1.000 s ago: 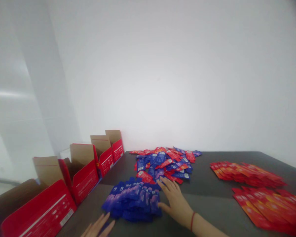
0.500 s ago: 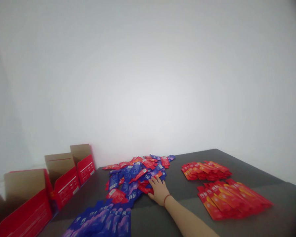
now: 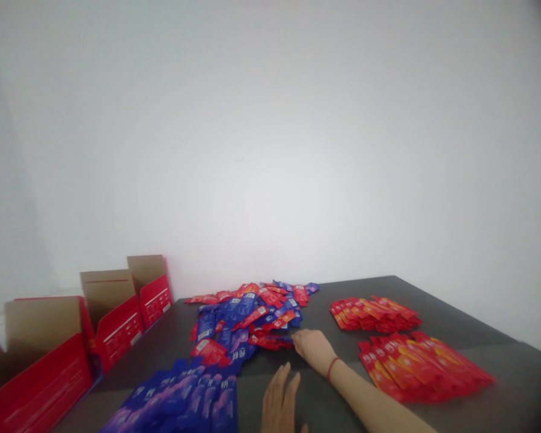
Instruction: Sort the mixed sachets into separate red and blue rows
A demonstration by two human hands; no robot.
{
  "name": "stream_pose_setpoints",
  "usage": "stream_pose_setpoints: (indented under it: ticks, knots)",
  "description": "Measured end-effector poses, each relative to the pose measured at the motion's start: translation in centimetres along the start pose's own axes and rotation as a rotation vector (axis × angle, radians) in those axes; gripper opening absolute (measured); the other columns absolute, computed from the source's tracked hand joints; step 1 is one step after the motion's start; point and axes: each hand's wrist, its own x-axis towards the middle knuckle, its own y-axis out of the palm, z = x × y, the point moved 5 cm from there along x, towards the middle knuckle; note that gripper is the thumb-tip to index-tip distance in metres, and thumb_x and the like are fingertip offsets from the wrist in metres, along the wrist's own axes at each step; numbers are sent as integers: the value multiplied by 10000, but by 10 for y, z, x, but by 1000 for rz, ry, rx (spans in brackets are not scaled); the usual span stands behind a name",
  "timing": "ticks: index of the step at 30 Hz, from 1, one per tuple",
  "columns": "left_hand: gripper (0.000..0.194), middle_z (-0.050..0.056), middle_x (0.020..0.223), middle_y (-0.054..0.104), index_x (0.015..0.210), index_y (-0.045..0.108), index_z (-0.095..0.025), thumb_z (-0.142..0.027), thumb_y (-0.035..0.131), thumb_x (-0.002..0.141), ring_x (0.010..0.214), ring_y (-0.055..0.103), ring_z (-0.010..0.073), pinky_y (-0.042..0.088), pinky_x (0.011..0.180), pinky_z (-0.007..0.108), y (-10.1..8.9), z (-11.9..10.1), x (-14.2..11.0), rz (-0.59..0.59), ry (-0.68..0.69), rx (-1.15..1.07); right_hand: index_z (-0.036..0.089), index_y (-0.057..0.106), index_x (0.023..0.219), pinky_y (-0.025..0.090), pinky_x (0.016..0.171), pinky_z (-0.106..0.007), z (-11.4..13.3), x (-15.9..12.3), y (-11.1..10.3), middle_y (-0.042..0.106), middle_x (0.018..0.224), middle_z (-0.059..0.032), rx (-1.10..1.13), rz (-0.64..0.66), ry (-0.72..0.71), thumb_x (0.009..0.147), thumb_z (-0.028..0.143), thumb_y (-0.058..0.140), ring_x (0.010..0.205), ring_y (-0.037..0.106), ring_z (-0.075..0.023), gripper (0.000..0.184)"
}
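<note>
My right hand (image 3: pixel 314 349), with a thin red band at the wrist, is at the near right edge of a mixed pile of red and blue sachets (image 3: pixel 247 310). Its fingers are curled together on the end of a blue sachet (image 3: pixel 285 341), most of which lies among the others. Lower down, my left hand (image 3: pixel 279 400) reaches in over the dark table (image 3: pixel 318 403) with fingers stretched out and nothing in them. To its left, blue sachets (image 3: pixel 175 397) lie overlapped in a fanned row.
Two fanned stacks of red-orange sachets, a far one (image 3: pixel 373 313) and a near one (image 3: pixel 421 367), lie on the right. Open red cardboard boxes (image 3: pixel 119 331) line the left table edge. A white wall (image 3: pixel 270 150) rises behind.
My right hand has drawn back from the pile toward the lower right, and its spread fingers have closed. My left hand has come into view at the bottom.
</note>
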Motion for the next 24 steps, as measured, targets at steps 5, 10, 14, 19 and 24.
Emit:
stream_pose_setpoints:
  ticks: [5,10,14,19,24]
  knots:
    - [794,166,1489,298,1411,329,-140,-90,519,642,1365,268,326,333,1054,513,-23,7,-1,-53,17,-20,172,639,811,479,689,-257,-9,-60,-6,698,824,-61,212,14,138,933,241,330,782,658,-178,339]
    - [647,81,1424,439,1342,430,-234,-167,575,715,1301,396,278,342,1066,497,-24,-15,-1,313,214,-171,160,630,777,437,399,-194,-13,-109,18,605,557,30,400,222,301,859,185,357,417,569,-117,286]
    - [534,68,1352,527,1310,479,-231,-216,574,785,1234,485,239,391,1045,422,-23,-26,-4,450,259,-218,166,643,1021,538,724,-305,2,-132,1,702,840,-55,348,42,273,797,161,460,753,665,-182,290]
    - [629,92,1442,407,1408,374,-196,-300,558,816,1319,381,252,288,1107,433,-21,-29,-14,511,260,-180,139,407,1395,249,1124,-463,38,-158,4,359,1470,-157,207,111,-31,779,299,578,1356,314,-289,659]
    - [735,119,1484,307,1445,298,-161,-488,536,832,1369,276,279,226,1129,455,-19,-28,-20,529,195,-172,75,274,1444,207,1139,-471,40,-171,17,225,1506,-169,183,220,-26,764,338,585,1395,204,-290,792]
